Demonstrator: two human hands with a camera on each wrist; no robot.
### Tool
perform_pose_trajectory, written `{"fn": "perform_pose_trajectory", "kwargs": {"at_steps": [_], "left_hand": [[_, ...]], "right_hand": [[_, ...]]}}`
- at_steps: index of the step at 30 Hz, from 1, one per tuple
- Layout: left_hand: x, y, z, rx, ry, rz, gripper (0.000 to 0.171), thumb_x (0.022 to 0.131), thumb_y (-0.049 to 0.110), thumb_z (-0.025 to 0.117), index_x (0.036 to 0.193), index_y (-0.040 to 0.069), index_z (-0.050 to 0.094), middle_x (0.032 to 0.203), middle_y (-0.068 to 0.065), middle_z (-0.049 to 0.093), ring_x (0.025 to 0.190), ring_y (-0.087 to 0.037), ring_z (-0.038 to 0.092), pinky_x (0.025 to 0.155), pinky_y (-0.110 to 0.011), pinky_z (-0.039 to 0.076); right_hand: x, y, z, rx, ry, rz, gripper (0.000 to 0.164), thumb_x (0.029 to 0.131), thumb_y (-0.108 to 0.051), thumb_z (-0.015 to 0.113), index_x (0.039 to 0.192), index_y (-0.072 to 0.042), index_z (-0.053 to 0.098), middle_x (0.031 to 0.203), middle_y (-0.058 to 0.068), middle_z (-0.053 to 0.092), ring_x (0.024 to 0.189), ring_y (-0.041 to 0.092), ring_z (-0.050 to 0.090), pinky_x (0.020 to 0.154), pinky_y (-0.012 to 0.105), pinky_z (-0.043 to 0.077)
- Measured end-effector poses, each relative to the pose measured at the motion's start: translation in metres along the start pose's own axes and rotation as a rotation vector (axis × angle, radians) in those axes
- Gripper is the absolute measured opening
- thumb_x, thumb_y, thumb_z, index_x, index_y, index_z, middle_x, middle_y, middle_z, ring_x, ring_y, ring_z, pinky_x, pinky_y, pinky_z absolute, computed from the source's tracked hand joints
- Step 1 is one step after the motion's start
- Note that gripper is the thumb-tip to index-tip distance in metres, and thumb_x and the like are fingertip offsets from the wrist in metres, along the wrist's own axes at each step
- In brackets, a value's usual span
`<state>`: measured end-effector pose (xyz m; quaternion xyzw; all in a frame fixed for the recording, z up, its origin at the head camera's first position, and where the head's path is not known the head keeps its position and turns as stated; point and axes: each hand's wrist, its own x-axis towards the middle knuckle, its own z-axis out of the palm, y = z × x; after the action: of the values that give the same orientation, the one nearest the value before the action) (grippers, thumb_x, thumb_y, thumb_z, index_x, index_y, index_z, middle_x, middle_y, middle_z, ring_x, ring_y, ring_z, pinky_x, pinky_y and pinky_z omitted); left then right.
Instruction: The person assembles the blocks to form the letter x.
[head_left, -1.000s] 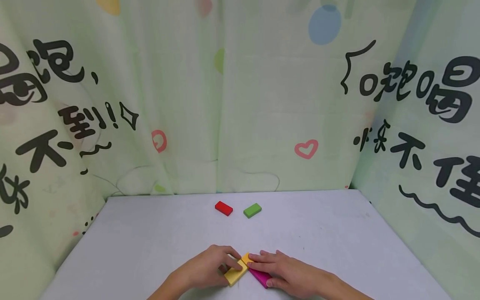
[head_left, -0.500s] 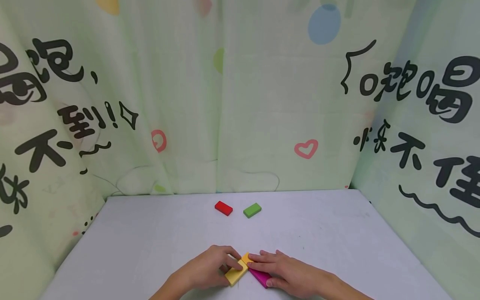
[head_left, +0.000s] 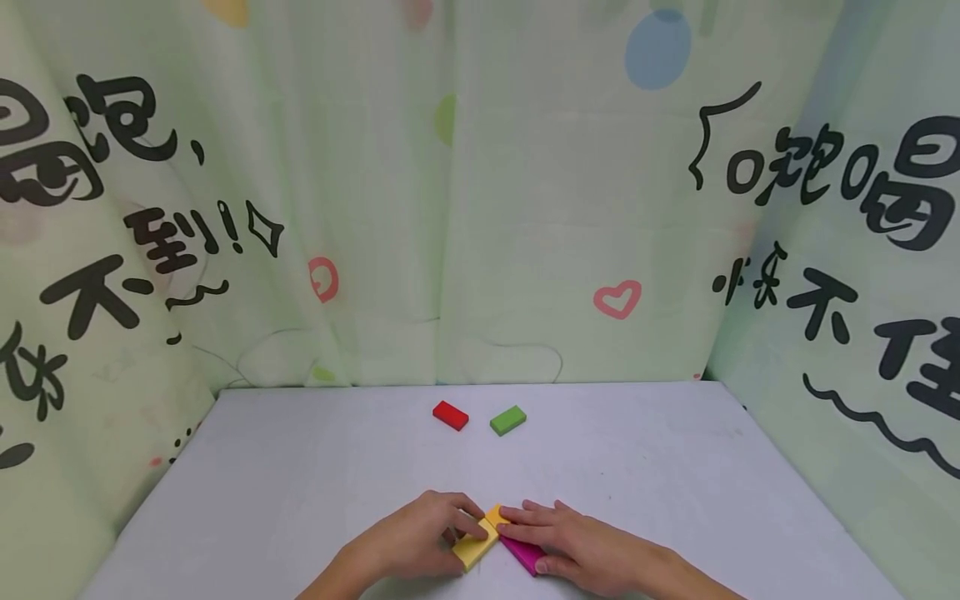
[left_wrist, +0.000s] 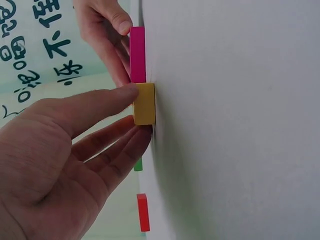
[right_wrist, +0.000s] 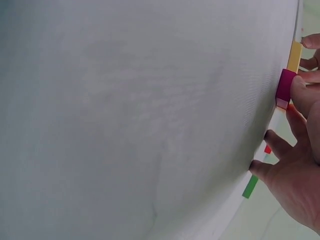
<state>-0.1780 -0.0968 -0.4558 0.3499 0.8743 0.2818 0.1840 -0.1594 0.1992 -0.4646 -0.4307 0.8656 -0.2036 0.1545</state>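
My left hand [head_left: 420,533] pinches a yellow block [head_left: 472,551] lying flat on the table near its front; the thumb shows on one side in the left wrist view, fingertips on the other. Against the far end of this block lies an orange block [head_left: 494,515], partly covered by fingers. To the right a magenta block [head_left: 523,555] slants away, its far end meeting the yellow and orange ones. My right hand [head_left: 592,546] holds the magenta block, thumb at its near end and index finger at the orange block. The other right fingertips rest on the table in the right wrist view.
Farther back on the white table [head_left: 337,467] lie a red block [head_left: 451,416] and a green block [head_left: 508,421], a little apart. A pale green printed curtain [head_left: 517,208] encloses the back and both sides.
The head view has shifted very slightly. Both hands and all the blocks keep their places relative to the table.
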Motion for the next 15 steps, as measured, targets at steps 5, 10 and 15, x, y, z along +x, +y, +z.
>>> {"fn": "perform_pose_trajectory", "kwargs": {"at_steps": [5, 10, 15], "left_hand": [[-0.002, -0.0008, -0.0014, 0.066, 0.029, 0.037, 0.03, 0.094, 0.02, 0.076, 0.124, 0.022, 0.077, 0.129, 0.012, 0.067, 0.105, 0.001, 0.063, 0.092, -0.023, 0.056], [-0.0039, 0.0008, -0.0034, 0.143, 0.037, 0.053, 0.032, 0.098, 0.021, 0.071, 0.13, 0.025, 0.074, 0.137, 0.011, 0.066, 0.126, -0.01, 0.062, 0.105, -0.035, 0.054], [-0.005, 0.0019, -0.0049, 0.198, 0.022, 0.064, 0.035, 0.1, 0.016, 0.068, 0.134, 0.026, 0.072, 0.143, 0.008, 0.063, 0.133, -0.012, 0.059, 0.109, -0.037, 0.052]], "right_hand": [[-0.0004, 0.0016, 0.001, 0.003, -0.009, 0.011, 0.054, 0.11, -0.046, 0.044, 0.162, -0.036, 0.036, 0.17, -0.009, 0.033, 0.156, 0.034, 0.034, 0.114, 0.071, 0.033], [-0.0008, 0.0003, -0.0006, 0.018, -0.029, 0.036, 0.055, 0.109, -0.048, 0.045, 0.162, -0.038, 0.035, 0.17, -0.011, 0.032, 0.157, 0.032, 0.032, 0.116, 0.07, 0.031], [-0.0005, -0.0012, -0.0031, 0.035, -0.042, 0.059, 0.057, 0.108, -0.051, 0.045, 0.162, -0.039, 0.034, 0.171, -0.012, 0.029, 0.158, 0.03, 0.031, 0.117, 0.07, 0.03]]}}
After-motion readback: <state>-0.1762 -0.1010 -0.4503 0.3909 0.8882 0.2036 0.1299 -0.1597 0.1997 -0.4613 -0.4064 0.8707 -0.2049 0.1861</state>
